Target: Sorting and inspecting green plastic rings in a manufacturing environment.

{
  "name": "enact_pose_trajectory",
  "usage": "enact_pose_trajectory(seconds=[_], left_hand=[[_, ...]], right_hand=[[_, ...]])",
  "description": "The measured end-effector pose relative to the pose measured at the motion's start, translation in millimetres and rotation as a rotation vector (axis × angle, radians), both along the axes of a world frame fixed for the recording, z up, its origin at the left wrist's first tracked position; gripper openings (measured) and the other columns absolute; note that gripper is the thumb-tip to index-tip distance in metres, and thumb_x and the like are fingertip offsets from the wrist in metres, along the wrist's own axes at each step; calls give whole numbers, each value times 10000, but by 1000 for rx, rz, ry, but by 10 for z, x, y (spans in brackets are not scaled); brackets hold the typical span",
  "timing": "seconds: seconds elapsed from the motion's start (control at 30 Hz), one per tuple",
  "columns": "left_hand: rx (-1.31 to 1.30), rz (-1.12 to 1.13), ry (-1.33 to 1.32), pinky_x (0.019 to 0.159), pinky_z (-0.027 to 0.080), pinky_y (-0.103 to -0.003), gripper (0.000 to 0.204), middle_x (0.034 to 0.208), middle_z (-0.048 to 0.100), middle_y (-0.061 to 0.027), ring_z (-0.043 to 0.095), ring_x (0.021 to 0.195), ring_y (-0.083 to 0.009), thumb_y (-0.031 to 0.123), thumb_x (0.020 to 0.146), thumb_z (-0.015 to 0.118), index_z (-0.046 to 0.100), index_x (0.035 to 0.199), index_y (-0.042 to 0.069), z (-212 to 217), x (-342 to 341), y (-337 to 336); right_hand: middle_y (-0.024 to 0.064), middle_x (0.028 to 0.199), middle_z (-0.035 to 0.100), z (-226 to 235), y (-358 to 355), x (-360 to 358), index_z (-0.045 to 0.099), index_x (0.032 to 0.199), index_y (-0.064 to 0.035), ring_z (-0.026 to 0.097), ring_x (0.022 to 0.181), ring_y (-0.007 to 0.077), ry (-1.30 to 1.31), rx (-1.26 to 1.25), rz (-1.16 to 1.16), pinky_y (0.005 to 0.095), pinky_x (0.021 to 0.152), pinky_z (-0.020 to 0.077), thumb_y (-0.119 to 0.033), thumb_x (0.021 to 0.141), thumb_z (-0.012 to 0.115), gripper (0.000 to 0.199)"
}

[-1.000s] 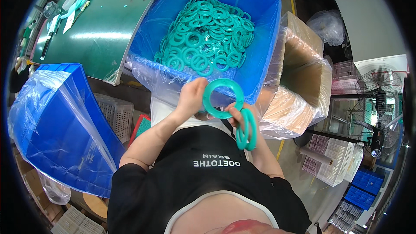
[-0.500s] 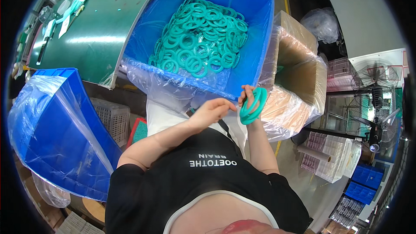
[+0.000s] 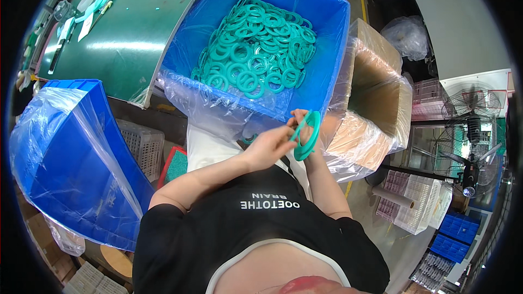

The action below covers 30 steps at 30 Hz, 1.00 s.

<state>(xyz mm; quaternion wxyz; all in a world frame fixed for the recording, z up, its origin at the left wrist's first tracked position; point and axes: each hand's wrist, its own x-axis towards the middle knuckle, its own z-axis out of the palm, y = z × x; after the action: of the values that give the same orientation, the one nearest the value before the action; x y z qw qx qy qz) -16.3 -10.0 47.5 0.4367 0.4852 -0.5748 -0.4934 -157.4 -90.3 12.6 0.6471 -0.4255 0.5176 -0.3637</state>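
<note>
My left hand (image 3: pixel 269 147) reaches in from the left, its fingertips closed on the near edge of a thin green ring. Close beside it, my right hand (image 3: pixel 299 117) holds smooth green plastic rings (image 3: pixel 310 137), which hang tilted around its fingers and palm. How many rings it holds is hard to make out. Just beyond both hands stands a blue bin (image 3: pixel 325 38) lined with clear plastic film. A large heap of similar green rings (image 3: pixel 261 49) lies inside it.
To the right of the bin is a cardboard box (image 3: pixel 376 71) lined with clear film. A green-topped table (image 3: pixel 131 32) extends to the left, with tools on it. Another film-covered blue bin (image 3: pixel 76 158) leans at the lower left. Fans (image 3: pixel 471 125) and crates (image 3: pixel 414 201) stand at the right.
My left hand has moved right and now meets the rings. My right hand has shifted slightly left, and the rings in it have turned more edge-on.
</note>
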Motion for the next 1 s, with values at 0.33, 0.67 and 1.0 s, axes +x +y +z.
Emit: enact_pose_trajectory(seconds=[0.33,0.67,1.0], left_hand=[[161,344,-151,584,432,-366,177,694,581,-128,572,633,-247,190,923,560,564,924,13,-255,421,-131],[-107,459,22,505,396,-312,149,651,555,-78,515,539,-212,161,944,499,543,870,38,-419,528,-321],[591,7,778,566,365,-199,144,800,533,-1,466,687,-68,69,918,457,597,947,53,-286,252,-274]], right_hand=[[8,583,486,524,209,-90,594,787,-7,454,513,76,55,-5,289,221,472,334,-386,943,550,412],[-14,577,456,323,201,-310,613,906,-29,424,487,65,-3,-76,58,210,458,340,-309,964,530,298],[12,633,572,-262,-344,-761,632,977,-45,498,521,113,303,-451,0,262,483,401,-230,896,642,202]])
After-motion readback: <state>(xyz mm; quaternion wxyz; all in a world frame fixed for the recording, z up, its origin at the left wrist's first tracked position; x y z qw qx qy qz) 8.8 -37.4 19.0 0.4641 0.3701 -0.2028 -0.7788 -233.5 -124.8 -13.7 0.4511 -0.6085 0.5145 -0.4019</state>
